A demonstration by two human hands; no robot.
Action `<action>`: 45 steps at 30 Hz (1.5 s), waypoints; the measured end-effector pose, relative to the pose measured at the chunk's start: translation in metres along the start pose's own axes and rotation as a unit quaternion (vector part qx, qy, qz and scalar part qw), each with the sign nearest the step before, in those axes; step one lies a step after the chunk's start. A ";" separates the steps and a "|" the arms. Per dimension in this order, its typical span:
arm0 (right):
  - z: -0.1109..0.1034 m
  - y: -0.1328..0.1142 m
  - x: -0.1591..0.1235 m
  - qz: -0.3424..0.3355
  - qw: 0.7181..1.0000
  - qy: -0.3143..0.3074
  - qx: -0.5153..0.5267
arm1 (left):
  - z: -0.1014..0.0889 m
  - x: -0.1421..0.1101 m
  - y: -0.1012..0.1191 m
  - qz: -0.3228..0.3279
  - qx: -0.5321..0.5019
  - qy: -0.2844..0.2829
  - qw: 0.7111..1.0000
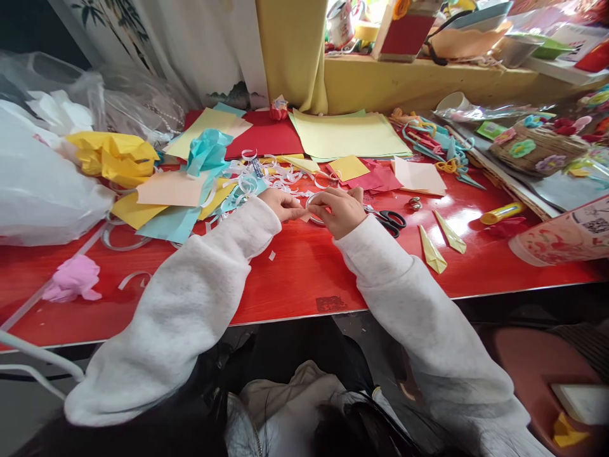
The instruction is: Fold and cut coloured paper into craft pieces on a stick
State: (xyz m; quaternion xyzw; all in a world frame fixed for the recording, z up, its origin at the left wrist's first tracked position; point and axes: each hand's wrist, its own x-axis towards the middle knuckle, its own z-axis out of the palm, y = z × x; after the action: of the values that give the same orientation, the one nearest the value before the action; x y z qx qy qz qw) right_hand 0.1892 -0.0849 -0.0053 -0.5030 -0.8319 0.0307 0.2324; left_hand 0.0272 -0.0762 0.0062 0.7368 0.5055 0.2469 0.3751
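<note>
Working at a thin pale ring (pixel 314 221) just above or on the red table (pixel 280 285), dead center of the clock. Having the right hand (pixel 341 211) at 2 o'clock of the ring with fingers bent across part of it, and the left hand (pixel 281 205) at 9, fingertips very near the right ones. Honestly not managing to tell a real clamp from a light touch for either hand.

Clocking from there, spotting black-handled scissors (pixel 392 221) just beside the right hand at 3, then two folded yellow pieces (pixel 432 252) between 3 and 4. Seeing a messy heap of white strips (pixel 247 184) at 10, plus a crumpled blue paper (pixel 208 153) past it. Catching a crumpled yellow paper (pixel 117 158) between 9 and 10, and a crumpled pink one (pixel 76 279) between 8 and 9. Swinging up to 11, finding a dark red sheet (pixel 269 136); at 1, a bunch of pale yellow sheets (pixel 352 134). Getting some pinkish-white squares (pixel 421 176) around 2, and a tilted patterned cup (pixel 556 235) way out at 3.
</note>
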 end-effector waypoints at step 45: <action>-0.003 0.016 0.005 -0.050 0.991 0.120 -0.032 | 0.012 0.007 -0.010 0.246 0.271 0.288 0.885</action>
State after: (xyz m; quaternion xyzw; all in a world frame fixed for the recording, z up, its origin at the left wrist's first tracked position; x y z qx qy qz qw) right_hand 0.2018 -0.0739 -0.0052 -0.4680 -0.8227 -0.0684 0.3155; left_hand 0.0335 -0.0711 -0.0095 0.8068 0.4410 0.3861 -0.0743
